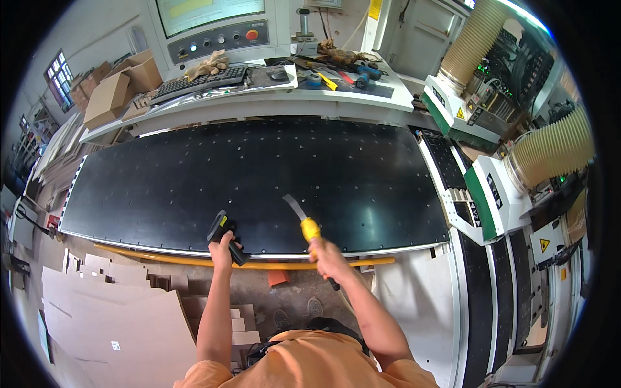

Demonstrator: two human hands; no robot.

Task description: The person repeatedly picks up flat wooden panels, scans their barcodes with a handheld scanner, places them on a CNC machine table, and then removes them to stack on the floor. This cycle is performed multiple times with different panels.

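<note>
My left hand (224, 251) is wrapped round a black handheld barcode scanner (220, 223) near the front edge of a black panel bed (162, 174). To its right, my right hand (328, 257) grips a tool with a yellow handle (310, 229) and a thin, curved, greyish blade (295, 205). That blade points up and left over the dark surface; whether it touches the surface I cannot tell. Small round studs dot the bed.
Behind the bed, a white desk holds a keyboard (200, 84), gloves (208, 65) and a blue power tool (367, 74). Machine heads with ribbed hoses (550, 150) stand right. A yellow bar (278, 265) runs along the front; brown boards (116, 317) lie at lower left.
</note>
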